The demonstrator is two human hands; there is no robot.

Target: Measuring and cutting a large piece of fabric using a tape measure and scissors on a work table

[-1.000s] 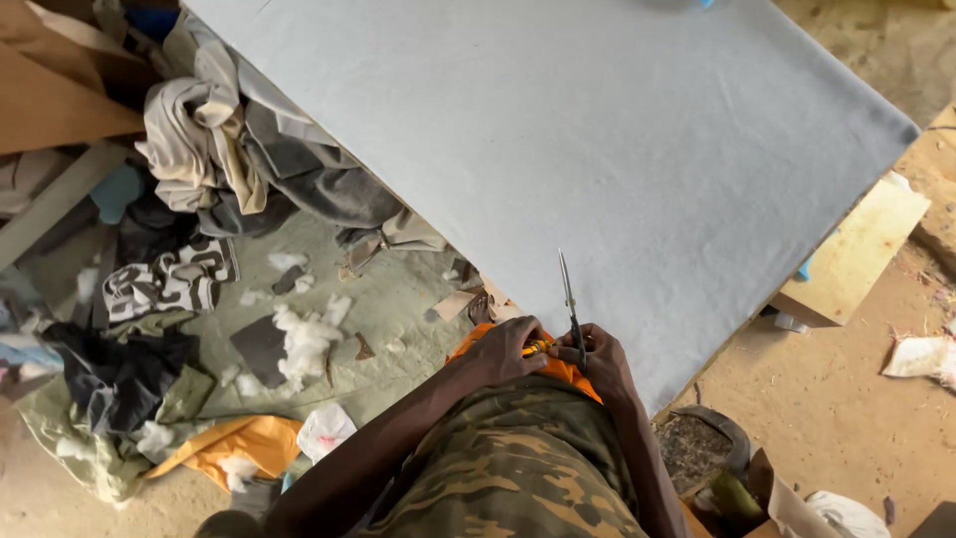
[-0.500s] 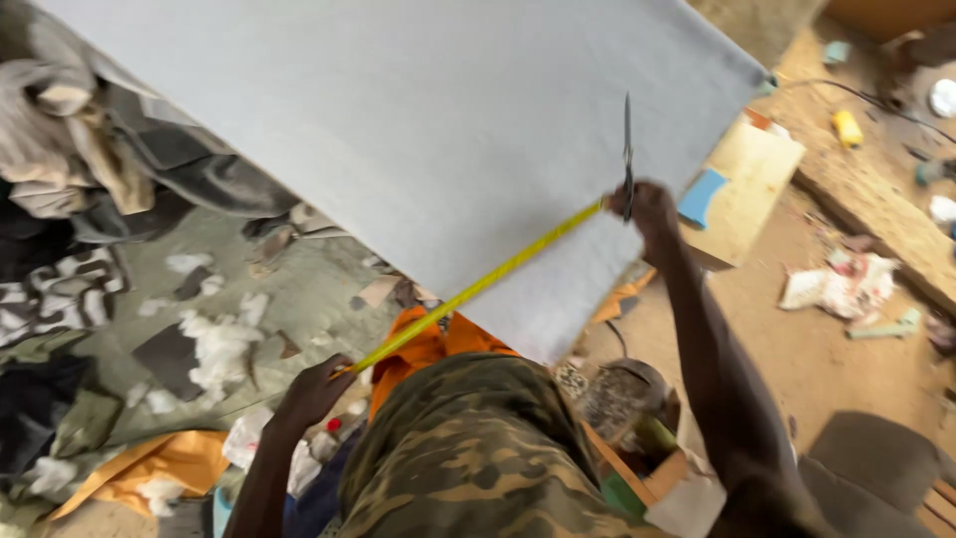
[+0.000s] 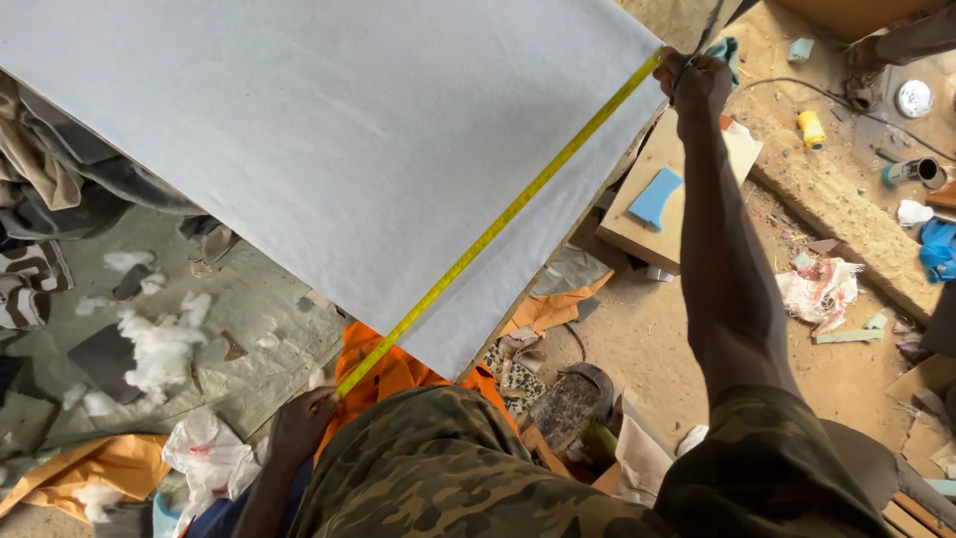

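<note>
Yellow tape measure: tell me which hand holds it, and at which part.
Both hands hold the yellow tape measure, stretched along the grey sheet. The left hand pinches its near end; the right hand holds its far end at the sheet's far corner.

A single head-worn camera looks steeply down from above the person's chest, facing forward over the pale grey board [image 3: 329,130] that fills the upper frame. It sits close to the camouflage-clad torso [image 3: 448,468] at the bottom edge; the littered floor [image 3: 657,329] lies farther below on both sides.
</note>
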